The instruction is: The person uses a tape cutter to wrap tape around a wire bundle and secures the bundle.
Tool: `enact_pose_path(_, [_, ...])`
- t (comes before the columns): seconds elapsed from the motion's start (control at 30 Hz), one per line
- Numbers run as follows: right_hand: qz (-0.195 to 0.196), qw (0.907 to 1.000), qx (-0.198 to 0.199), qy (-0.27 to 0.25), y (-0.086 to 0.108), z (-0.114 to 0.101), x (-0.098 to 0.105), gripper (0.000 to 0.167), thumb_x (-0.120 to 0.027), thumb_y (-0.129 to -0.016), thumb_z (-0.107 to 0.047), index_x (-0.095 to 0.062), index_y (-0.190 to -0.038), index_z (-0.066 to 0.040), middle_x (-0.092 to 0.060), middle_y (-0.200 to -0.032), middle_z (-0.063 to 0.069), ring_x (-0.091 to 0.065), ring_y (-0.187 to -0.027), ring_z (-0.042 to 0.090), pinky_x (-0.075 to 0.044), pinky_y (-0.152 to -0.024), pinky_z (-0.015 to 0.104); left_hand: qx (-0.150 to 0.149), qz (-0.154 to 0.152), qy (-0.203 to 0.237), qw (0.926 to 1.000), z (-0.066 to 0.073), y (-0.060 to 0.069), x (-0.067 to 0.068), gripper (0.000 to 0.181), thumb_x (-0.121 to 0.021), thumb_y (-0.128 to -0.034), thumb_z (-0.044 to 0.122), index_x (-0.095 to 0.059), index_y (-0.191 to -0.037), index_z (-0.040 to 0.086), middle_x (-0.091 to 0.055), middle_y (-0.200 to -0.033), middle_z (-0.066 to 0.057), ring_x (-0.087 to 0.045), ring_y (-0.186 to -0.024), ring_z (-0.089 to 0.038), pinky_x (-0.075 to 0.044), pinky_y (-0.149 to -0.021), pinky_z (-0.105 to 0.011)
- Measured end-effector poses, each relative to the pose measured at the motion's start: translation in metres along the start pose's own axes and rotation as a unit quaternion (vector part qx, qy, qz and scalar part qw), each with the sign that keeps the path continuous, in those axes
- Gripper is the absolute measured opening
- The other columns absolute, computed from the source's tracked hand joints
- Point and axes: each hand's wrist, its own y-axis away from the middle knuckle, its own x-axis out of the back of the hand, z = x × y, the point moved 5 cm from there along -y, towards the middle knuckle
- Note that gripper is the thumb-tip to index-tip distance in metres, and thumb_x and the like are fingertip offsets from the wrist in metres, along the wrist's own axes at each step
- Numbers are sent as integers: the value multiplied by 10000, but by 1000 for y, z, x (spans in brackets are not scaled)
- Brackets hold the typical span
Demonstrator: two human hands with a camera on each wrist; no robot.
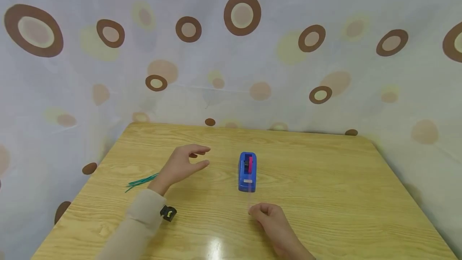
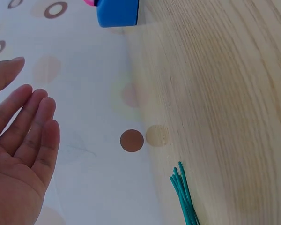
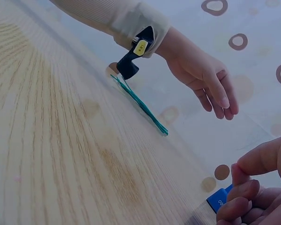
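Note:
A blue tape dispenser (image 1: 247, 185) with a pink core stands mid-table in the head view. From its cutter a strip of clear tape (image 1: 250, 198) runs toward the near side. My right hand (image 1: 272, 224) pinches the end of that strip between thumb and forefinger, in front of the dispenser. To the dispenser's left, my left hand (image 1: 184, 163) hovers with fingers extended and the thumb apart, holding nothing. In the left wrist view its palm (image 2: 18, 173) faces up toward the camera. The right wrist view shows the dispenser (image 3: 218, 200) partly hidden behind my right fingers.
Several thin green sticks (image 1: 140, 181) lie in a loose bunch on the wooden table (image 1: 325, 187), left of and partly behind my left wrist. A black wrist camera (image 1: 168, 213) sits on my left sleeve. A patterned cloth (image 1: 231, 59) hangs behind the table.

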Motion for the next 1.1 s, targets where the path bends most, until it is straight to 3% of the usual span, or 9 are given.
enact_pose_path(0.43, [28, 10000, 11, -52, -2, 2, 1, 226, -619, -965, -160, -676, -926, 55, -524, -804, -7, -458, -812, 167, -409, -680, 270, 156, 134, -199, 9996, -11, 17, 24, 401, -732, -915, 223, -656, -1290, 103, -651, -1269, -25, -611, -1112, -308, -483, -931, -466])
enact_pose_path(0.63, [17, 10000, -10, -64, -2, 2, 1, 227, -619, -966, -163, -675, -924, 53, -513, -784, -13, -449, -787, 164, -398, -659, 262, 208, 203, -357, 9989, -18, 24, 36, 409, -739, -910, 229, -656, -1293, 111, -657, -1259, -27, -618, -1096, -249, -484, -923, -483])
enact_pose_path(1.1, [-66, 9999, -144, -48, 0, -1, 0, 229, -623, -967, -180, -680, -933, 38, -513, -795, -1, -446, -794, 169, -393, -673, 277, 515, 217, -669, 9962, -35, 41, 56, 434, -738, -910, 255, -646, -1298, 84, -657, -1259, -61, -614, -1111, -264, -477, -932, -484])
